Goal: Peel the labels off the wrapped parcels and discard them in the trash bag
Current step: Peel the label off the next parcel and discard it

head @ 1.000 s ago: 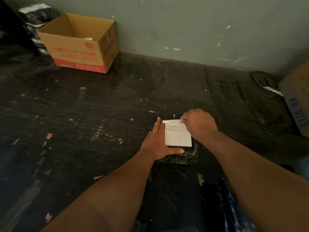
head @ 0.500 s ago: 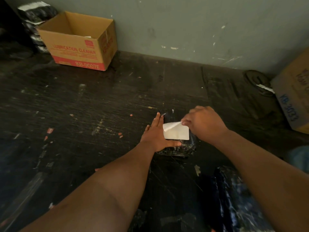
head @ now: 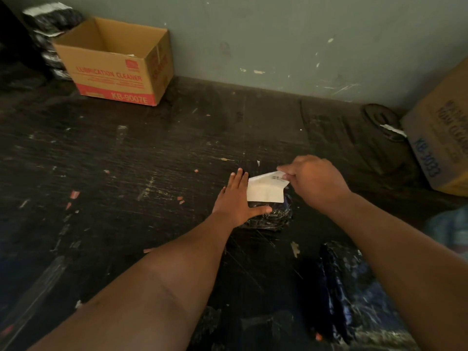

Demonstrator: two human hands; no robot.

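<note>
A small parcel wrapped in shiny black plastic (head: 274, 216) lies on the dark table. A white label (head: 264, 190) is partly peeled off its top, its far edge lifted and folded toward me. My right hand (head: 314, 181) pinches that lifted edge. My left hand (head: 234, 201) lies flat against the parcel's left side, fingers spread, thumb along the near edge, holding it down. A black plastic bag (head: 339, 287) lies at the near right of the table, under my right forearm.
An open cardboard box marked "Lubrication Cleaner" (head: 114, 64) stands at the back left by the wall, with black wrapped parcels (head: 48, 24) stacked behind it. Another cardboard box (head: 440, 140) sits at the right edge, a dark round object (head: 379, 117) beside it.
The label lay flat on the parcel one second ago. My right hand has pulled its far edge up and back, so more of it is off. My left hand has stayed put.
</note>
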